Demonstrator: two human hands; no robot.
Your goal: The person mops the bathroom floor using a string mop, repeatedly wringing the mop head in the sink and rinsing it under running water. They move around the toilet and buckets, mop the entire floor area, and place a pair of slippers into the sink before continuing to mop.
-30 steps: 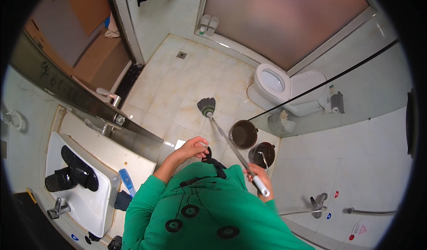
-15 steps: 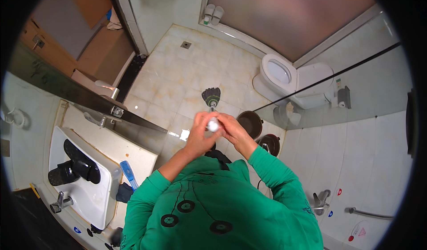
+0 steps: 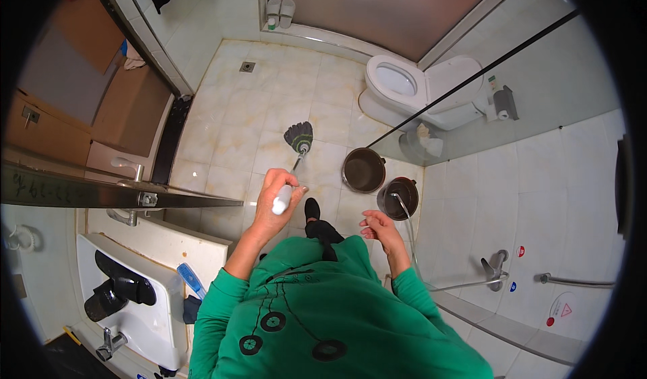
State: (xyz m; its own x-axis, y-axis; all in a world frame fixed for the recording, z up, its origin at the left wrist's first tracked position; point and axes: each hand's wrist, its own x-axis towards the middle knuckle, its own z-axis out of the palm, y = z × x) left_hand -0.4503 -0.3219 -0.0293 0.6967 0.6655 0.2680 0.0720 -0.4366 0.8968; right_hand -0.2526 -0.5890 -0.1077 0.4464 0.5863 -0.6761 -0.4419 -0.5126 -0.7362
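My left hand (image 3: 267, 207) is wrapped around the white upper end of a mop handle (image 3: 282, 199). Below it the thin metal shaft slants to a dark grey mop head (image 3: 298, 135) with green bands, fanned out on the tiled floor. My right hand (image 3: 384, 230) is off the handle, low in front of my green top, fingers loosely bent and apart with nothing in them. Nearest to that hand are two dark brown buckets: one (image 3: 364, 170) stands farther left, the other (image 3: 406, 189) has a shower hose (image 3: 401, 203) reaching into it.
On the left, a white sink (image 3: 145, 305) holds black slippers (image 3: 114, 288); a blue brush (image 3: 192, 279) lies beside it. A glass door edge (image 3: 195, 195) juts inward. The toilet (image 3: 397, 82) stands behind a glass panel. White slippers (image 3: 280, 13) rest by the frosted door.
My right hand has let go of the mop handle and dropped back to the right. My left hand keeps hold and has shifted left, and the view now takes in more of both buckets.
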